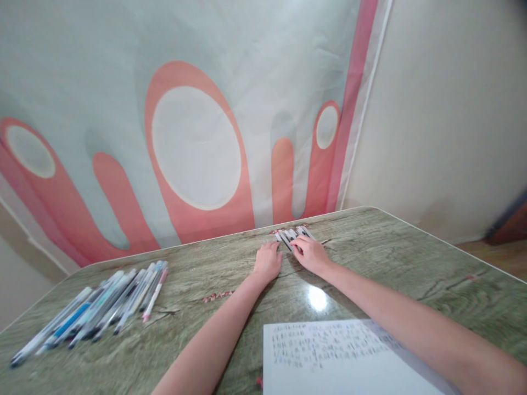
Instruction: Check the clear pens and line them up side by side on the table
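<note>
Toward the far edge of the table, a small row of pens (283,237) lies side by side, with white and black barrels. My left hand (268,261) rests on the table at the left end of this row, fingers stretched forward and thumb apart, holding nothing that I can see. Over the right part of the row is my right hand (311,255), its thumb and fingertips pinched together on a dark pen. The right hand covers part of the pens behind it.
A larger pile of pens and markers (102,302) spreads over the table's left side. A sheet of paper with handwriting (329,367) lies at the front, partly under my right forearm. Behind the wood-patterned table (395,263) hangs a printed cloth (263,82).
</note>
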Demonstrator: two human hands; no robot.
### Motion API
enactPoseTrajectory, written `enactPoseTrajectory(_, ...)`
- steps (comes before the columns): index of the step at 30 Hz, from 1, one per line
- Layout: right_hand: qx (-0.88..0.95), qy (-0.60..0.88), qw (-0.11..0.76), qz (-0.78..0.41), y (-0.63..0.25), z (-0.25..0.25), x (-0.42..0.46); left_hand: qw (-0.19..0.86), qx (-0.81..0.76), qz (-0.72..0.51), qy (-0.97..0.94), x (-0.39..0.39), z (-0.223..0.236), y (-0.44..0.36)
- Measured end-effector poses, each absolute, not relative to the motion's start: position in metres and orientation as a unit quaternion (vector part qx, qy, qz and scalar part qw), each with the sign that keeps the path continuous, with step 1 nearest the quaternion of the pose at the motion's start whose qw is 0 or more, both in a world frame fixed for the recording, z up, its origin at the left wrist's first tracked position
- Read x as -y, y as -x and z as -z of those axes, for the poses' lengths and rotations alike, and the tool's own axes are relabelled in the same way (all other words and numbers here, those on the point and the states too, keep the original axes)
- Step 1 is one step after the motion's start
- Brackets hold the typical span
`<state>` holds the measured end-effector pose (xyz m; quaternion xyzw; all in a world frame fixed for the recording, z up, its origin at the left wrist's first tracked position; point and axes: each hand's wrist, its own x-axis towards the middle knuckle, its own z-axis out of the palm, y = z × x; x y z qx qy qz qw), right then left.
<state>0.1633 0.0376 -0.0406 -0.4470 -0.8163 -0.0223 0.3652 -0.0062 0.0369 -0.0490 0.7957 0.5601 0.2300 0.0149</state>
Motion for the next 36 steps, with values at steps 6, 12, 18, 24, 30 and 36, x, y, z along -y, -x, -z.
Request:
enactPoseTrajectory(6, 0.820, 0.442, 0.363, 0.027, -0.163, 0.041, -0.037, -0.002, -0.561, -0.212, -0.800, -0.039, 0.048, 0.001)
enactPoseTrajectory(12, 0.825, 0.440, 0.355, 0.026, -0.163, 0.039, -0.035, -0.006, -0.573, -0.197, -0.796, -0.038, 0.047, -0.002)
enactPoseTrajectory(18, 0.830, 0.430, 0.355, 0.016, -0.163, 0.036, -0.033, 0.004, -0.571, -0.213, -0.793, -0.038, 0.046, -0.002)
enactPoseTrajectory(24, 0.839, 0.414, 0.353, 0.014, -0.163, 0.033, -0.030, 0.039, -0.549, -0.238, -0.800, -0.032, 0.040, 0.005)
enactPoseTrajectory(30, 0.872, 0.355, 0.336, 0.002, -0.163, 0.035, -0.025, 0.052, -0.571, -0.260, -0.777, -0.009, 0.025, 0.063)
enactPoseTrajectory(36, 0.899, 0.294, 0.325, -0.003, -0.159, 0.039, -0.022, -0.009, -0.778, -0.180, -0.602, 0.014, 0.005, 0.180)
